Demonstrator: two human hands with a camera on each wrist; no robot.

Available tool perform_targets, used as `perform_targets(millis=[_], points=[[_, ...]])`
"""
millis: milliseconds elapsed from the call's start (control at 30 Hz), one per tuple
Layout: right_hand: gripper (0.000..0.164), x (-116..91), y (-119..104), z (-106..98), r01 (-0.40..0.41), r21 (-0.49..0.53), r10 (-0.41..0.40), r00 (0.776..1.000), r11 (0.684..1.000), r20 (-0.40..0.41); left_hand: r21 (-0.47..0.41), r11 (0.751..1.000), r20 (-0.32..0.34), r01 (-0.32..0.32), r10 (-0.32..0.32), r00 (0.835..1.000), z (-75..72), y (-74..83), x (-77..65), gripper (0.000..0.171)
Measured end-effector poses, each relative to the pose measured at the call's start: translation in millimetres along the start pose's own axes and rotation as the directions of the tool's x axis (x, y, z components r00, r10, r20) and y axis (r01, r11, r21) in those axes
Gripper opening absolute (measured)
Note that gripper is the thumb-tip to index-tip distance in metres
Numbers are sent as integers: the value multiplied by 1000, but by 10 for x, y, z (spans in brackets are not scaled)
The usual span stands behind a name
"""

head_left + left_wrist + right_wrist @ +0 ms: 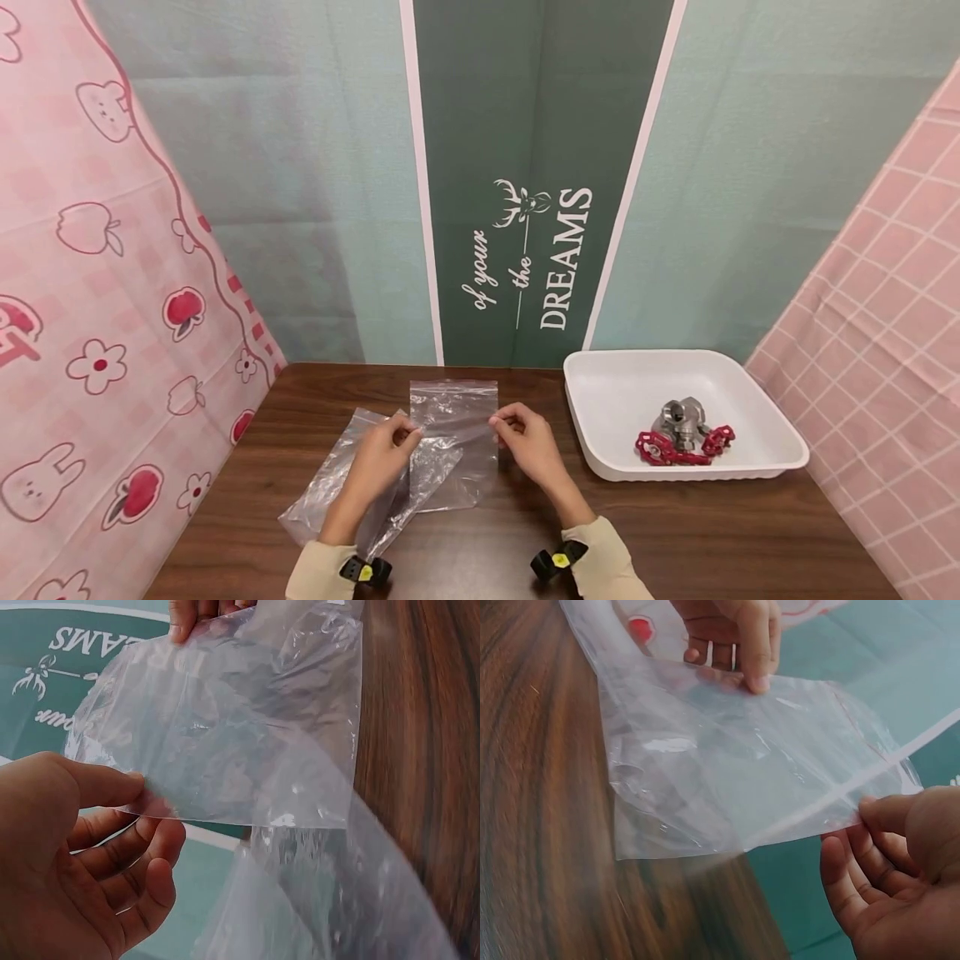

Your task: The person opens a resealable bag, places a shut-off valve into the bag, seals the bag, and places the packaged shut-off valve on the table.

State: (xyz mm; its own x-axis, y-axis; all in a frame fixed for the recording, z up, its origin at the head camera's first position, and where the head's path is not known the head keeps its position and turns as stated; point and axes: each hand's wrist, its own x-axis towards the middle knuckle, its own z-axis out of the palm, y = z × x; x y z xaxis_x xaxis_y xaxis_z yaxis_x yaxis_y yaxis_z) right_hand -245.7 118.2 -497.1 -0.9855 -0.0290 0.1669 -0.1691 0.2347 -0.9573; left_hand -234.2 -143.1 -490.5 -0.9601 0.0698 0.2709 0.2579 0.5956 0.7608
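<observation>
A clear zip bag (450, 408) is stretched upright between both hands over the table. My left hand (377, 461) pinches its left edge between thumb and forefinger, the other fingers bent loosely below, as the left wrist view shows. On the opposite edge, my right hand (534, 446) pinches the film with thumb and forefinger (889, 814). The bag's zip strip runs along its top, and nothing shows inside it. More clear plastic bags (318, 496) lie at the left, partly behind my left hand and forearm; loose film (375, 900) overlaps the held bag in the left wrist view.
A white tray (611, 392) stands at the right of the brown wooden table (720, 533). In it lie metal valves (686, 421) with red handwheels (656, 447). Fabric hangings (517, 125) enclose the back and both sides. Each wrist wears a black strap with a camera.
</observation>
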Motion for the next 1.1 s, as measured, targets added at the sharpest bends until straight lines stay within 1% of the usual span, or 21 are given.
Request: perform_targets(millis=[167,267,367,500,567,667,800,933,1033,1100], points=[[7,-21,5,-116,-5,-33,5,1000,999,-1,-50,999,28,-2,3,1000,59,64,-2,6],[7,-34,3,-183,-9,-44,9,1000,999,-4,-56,998,40,2,0,999,104,94,-5,6],[7,-40,-28,-248,-7,-34,7,1000,999,-11,-62,998,41,-8,10,999,156,118,9,6],[6,-35,-67,-338,34,-40,-35,999,999,-14,-90,996,50,-25,30,998,216,156,15,7],[5,-28,-76,-379,64,-43,-64,998,997,-4,-102,995,59,-20,26,998,232,181,13,6],[6,-30,-89,-436,105,-40,-104,994,994,16,-113,993,68,-19,26,997,239,221,18,5],[8,-42,-112,-502,126,-41,-124,992,991,35,-142,990,56,-19,27,998,236,273,37,5],[8,-53,-115,-562,120,-67,-116,991,990,69,-244,970,24,-7,14,1000,245,306,60,10],[9,-66,-116,-599,110,-89,-102,991,990,83,-342,940,2,-8,9,1000,263,339,71,12],[9,-70,-113,-622,91,-99,-83,993,991,83,-384,923,-3,-10,9,1000,282,360,78,11]])
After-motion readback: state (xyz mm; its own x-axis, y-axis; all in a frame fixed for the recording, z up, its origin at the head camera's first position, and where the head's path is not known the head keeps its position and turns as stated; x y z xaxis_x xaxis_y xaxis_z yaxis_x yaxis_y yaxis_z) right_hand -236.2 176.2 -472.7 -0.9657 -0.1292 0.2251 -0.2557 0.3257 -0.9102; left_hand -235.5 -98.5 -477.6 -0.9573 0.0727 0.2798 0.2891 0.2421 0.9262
